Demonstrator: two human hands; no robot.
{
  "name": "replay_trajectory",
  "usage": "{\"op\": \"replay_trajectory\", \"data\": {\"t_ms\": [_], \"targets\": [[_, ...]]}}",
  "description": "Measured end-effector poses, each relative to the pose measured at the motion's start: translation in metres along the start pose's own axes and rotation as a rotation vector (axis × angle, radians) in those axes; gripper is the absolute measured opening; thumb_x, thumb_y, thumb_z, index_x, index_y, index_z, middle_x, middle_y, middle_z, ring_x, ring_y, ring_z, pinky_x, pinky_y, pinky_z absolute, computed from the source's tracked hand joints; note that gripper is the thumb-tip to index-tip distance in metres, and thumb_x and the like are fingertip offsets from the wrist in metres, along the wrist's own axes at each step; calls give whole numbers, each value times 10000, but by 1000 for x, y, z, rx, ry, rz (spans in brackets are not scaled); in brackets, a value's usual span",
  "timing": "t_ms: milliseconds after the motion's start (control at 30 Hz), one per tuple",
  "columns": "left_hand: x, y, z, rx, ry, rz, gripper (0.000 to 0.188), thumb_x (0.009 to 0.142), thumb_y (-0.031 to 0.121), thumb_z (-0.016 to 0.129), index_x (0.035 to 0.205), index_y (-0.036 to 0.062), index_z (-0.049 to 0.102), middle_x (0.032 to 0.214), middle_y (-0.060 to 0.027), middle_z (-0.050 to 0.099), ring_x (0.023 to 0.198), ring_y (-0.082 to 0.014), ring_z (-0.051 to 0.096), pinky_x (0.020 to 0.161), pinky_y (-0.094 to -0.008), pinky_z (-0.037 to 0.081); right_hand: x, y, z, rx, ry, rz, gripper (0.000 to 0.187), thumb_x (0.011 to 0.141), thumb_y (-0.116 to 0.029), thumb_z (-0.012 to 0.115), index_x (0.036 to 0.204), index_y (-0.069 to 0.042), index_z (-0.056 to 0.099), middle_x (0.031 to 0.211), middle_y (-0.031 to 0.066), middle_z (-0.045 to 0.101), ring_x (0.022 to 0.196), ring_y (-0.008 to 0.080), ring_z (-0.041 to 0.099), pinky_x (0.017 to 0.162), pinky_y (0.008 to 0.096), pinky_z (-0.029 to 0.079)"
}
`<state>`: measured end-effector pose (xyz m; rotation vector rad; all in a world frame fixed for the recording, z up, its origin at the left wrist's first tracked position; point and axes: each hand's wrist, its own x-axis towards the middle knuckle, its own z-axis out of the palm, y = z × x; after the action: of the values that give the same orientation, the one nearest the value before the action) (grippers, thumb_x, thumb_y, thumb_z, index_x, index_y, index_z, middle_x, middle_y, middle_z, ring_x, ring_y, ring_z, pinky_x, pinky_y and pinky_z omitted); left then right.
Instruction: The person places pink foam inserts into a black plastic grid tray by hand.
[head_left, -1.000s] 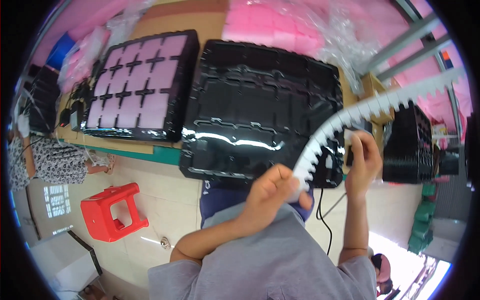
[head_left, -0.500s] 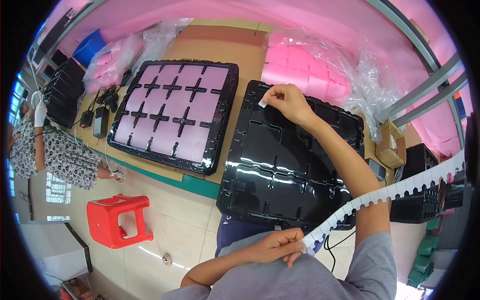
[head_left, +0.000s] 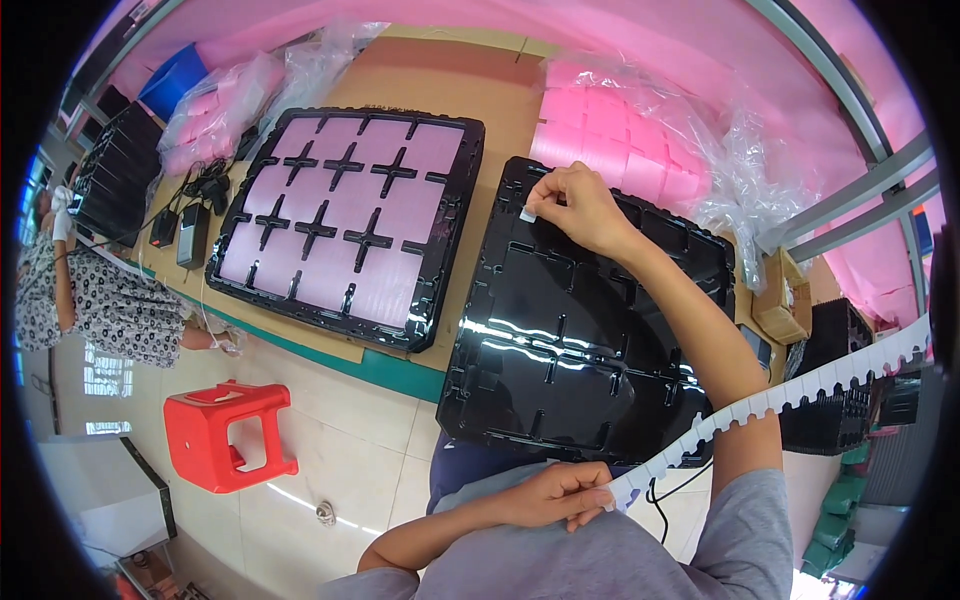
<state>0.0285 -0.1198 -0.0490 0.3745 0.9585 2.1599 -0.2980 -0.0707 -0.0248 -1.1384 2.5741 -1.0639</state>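
Observation:
At the far left corner of a black plastic tray (head_left: pixel 520 380), my right hand (head_left: pixel 585 210) pinches a small white sticker (head_left: pixel 527 214), which is at or just over the tray's rim; contact is hard to tell. Close to my body, my left hand (head_left: pixel 555 495) is closed on the end of a long white strip of stickers (head_left: pixel 740 412) with a notched edge. The strip runs up to the right, past my right arm, to the edge of the view. Left of this tray lies a second black tray (head_left: pixel 428 300) holding pinkish-purple sheets (head_left: pixel 340 220) in its compartments.
Pink sheets in clear plastic (head_left: pixel 620 130) lie behind the tray. A cardboard box (head_left: pixel 783 300) and metal frame bars (head_left: pixel 850 215) stand at right. Black adapters (head_left: pixel 193 237) sit at the table's left. A red stool (head_left: pixel 225 435) is on the floor; another person (head_left: pixel 100 300) works far left.
The view has shifted slightly. My right hand keeps its pinch on the sticker at the tray's corner, and my left hand still grips the strip.

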Motion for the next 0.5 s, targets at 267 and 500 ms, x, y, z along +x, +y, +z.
{"op": "replay_trajectory", "data": {"t_ms": [267,500], "targets": [[7,1,0,3,-78,-14,233,1079,231,485,966,35,540,707,12,540,603,-39,516,577,-209,427,-17,-4,-19,-190,159,-74,65,813,-113,712,805,-50,704,721,64,635,798,252,540,775,375,442],[-14,7,-4,83,56,22,179,1058,128,504,1042,-1,627,737,-17,591,624,-62,555,586,-213,438,-140,35,-136,-514,934,-83,108,851,-35,678,958,-33,667,889,100,651,861,286,617,787,391,485]]}}
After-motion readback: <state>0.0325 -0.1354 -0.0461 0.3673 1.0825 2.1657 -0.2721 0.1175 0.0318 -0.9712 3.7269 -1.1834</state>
